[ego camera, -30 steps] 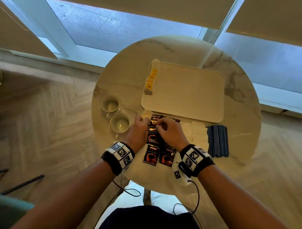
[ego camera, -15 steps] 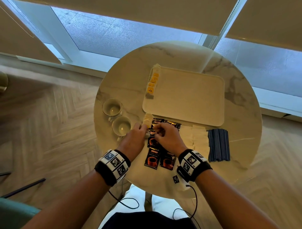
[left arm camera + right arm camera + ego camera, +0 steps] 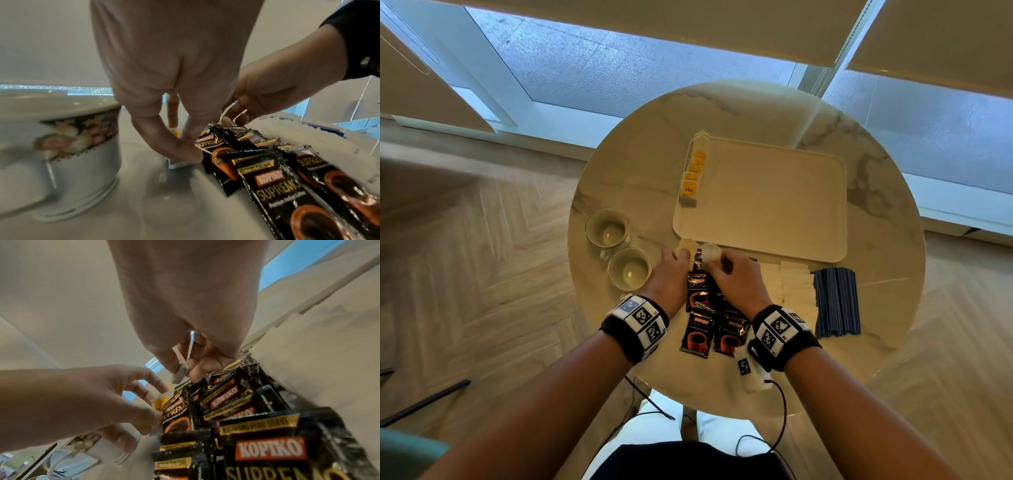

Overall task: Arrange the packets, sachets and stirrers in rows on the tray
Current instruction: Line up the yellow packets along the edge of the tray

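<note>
Our left hand (image 3: pixel 671 274) pinches a tea bag (image 3: pixel 686 247) and our right hand (image 3: pixel 736 279) pinches another (image 3: pixel 710 253), over the coffee packets (image 3: pixel 698 291). Just beyond both hands, the tray (image 3: pixel 763 205) edge borders bare tray floor. The round marble desk (image 3: pixel 640 164) stands on herringbone flooring.

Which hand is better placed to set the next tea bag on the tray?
Probably the right hand: it pinches a pale tea bag just off the cream rectangular tray. The left hand still grips a yellow-tagged tea bag.

The black coffee sachets (image 3: pixel 267 449) just beside both grips read "KOPIKO" and "SUPREMO". The yellow tea bag tag (image 3: pixel 689 189) beyond them reads "TEA".
</note>
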